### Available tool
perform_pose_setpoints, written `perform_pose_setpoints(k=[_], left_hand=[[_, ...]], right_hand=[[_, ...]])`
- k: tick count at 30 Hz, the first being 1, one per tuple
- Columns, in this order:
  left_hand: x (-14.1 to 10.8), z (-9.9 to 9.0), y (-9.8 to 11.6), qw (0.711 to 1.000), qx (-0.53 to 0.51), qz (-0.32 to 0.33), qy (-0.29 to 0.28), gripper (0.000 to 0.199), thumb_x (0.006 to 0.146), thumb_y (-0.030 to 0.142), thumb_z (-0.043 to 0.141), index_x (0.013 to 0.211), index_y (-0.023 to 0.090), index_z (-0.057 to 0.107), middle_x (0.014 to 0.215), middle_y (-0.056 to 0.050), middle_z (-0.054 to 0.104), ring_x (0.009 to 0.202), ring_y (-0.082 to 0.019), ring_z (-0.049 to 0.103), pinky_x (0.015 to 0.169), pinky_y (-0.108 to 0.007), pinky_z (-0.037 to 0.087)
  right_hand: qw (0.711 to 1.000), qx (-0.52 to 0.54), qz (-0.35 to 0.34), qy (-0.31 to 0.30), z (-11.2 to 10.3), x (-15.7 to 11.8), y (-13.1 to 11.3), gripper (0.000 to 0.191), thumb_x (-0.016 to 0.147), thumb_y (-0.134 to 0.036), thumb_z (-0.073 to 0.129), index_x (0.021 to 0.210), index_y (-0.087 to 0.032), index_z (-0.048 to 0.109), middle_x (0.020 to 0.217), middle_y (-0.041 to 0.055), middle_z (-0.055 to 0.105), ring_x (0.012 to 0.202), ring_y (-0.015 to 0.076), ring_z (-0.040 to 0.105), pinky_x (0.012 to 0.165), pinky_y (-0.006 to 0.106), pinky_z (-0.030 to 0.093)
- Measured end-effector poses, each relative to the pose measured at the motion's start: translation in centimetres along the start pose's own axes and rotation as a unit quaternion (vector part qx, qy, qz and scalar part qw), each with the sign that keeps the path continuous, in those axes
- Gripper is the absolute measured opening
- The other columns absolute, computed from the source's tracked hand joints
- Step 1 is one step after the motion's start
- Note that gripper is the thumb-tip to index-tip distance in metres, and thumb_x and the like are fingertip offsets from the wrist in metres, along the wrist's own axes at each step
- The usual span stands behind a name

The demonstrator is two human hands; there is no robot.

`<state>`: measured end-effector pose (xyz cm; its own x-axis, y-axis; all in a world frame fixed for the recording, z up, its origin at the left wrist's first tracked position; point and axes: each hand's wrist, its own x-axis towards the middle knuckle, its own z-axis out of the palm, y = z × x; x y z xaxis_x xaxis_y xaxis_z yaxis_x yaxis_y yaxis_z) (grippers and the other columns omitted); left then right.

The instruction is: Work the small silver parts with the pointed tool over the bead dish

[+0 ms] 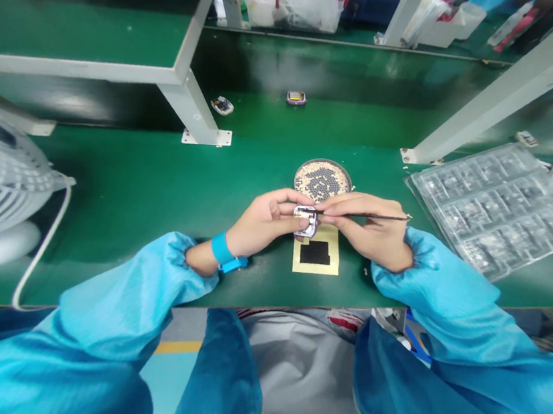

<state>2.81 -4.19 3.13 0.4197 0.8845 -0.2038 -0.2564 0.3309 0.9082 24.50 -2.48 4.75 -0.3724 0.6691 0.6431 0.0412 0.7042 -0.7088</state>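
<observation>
My left hand (267,223) is clamped on a small square watch-like casing (306,221) with a purple rim, just in front of the round dish (325,161) of tiny parts on the green surface (110,166). My right hand (364,228), close against the left, pinches a thin black pointed tool (366,215), its tip at the casing. This looks like fine work on the casing, which calls for a steady grip. A yellow card (317,267) lies just before the dish, and a clear plastic blister tray (498,207) sits to its right.
</observation>
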Motion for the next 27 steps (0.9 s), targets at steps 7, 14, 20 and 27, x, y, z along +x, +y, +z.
perform_pose_setpoints(k=[7,14,20,27], left_hand=[[-0.2,0.2,0.2,1.0,-0.014,0.009,-0.01,0.047,0.072,0.029,0.092,0.107,0.014,0.064,0.097,-0.008,0.078,0.076,-0.016,0.074,0.068,-0.025,0.059],[0.0,0.2,-0.1,1.0,-0.01,0.019,0.003,0.047,0.072,0.028,0.091,0.109,0.014,0.064,0.101,-0.01,0.078,0.081,-0.017,0.075,0.073,-0.027,0.06],[0.0,0.4,-0.4,0.986,0.094,0.091,0.101,0.042,0.077,0.033,0.086,0.108,0.013,0.066,0.098,-0.009,0.078,0.081,-0.018,0.075,0.074,-0.029,0.063],[0.0,0.4,-0.4,0.977,0.128,0.11,0.127,0.04,0.078,0.031,0.083,0.109,0.013,0.066,0.097,-0.009,0.077,0.076,-0.017,0.073,0.07,-0.028,0.062]], right_hand=[[0.992,0.041,0.106,0.054,0.8,-0.8,0.5,0.01,0.081,-0.017,0.084,0.089,-0.02,0.08,0.095,0.0048,0.08,0.09,0.0196,0.078,0.086,0.035,0.066],[0.995,0.02,0.068,0.076,0.6,-0.7,0.7,0.014,0.081,-0.018,0.083,0.094,-0.02,0.077,0.095,0.0059,0.079,0.09,0.0211,0.076,0.084,0.038,0.066],[0.999,-0.003,-0.011,0.034,-0.6,0.1,0.2,0.02,0.079,-0.01,0.08,0.097,-0.02,0.076,0.093,0.0078,0.079,0.088,0.0223,0.076,0.084,0.041,0.064],[0.999,-0.046,-0.015,0.002,-0.6,0.4,-0.2,0.013,0.083,-0.016,0.078,0.095,-0.02,0.076,0.092,0.0087,0.079,0.086,0.0219,0.076,0.082,0.039,0.065]])
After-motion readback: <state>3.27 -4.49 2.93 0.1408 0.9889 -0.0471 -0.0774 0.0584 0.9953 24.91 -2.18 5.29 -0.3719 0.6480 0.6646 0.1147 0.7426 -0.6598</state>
